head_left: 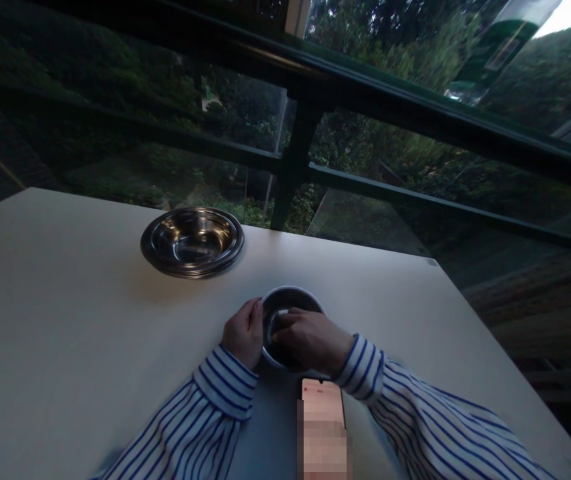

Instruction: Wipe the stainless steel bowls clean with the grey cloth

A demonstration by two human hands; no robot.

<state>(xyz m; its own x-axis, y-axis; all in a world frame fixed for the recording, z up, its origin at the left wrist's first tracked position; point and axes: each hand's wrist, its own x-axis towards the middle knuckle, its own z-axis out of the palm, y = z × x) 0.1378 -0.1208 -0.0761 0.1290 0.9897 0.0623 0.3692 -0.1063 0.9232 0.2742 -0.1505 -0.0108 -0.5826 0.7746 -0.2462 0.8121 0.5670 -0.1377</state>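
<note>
Small steel bowl (295, 295) sits on the white table (65, 320), near edge, just right of centre. Upright, dark inside; contents not discernible. Left hand (244, 333) clasps the bowl's left rim, fingers curled over the edge, thumb side toward the near edge. Right hand (310, 340) lies over the bowl's near-right part with its fingertips dipped inside; a small pale patch shows by the fingertips, but whether this hand is gripping anything cannot be told. Both arms are in blue-and-white striped sleeves (215, 407), coming in from the near edge. Phone (321, 400) lies flat between the forearms, just near of the bowl, screen lit, lower part blurred. Farther and to the left, well apart from the hands: stack of larger steel bowls (192, 241), nested, upright, reflective. Beyond the table's far edge, a dark railing (295, 153) with glass panels; green foliage behind it. Light is dim.
</note>
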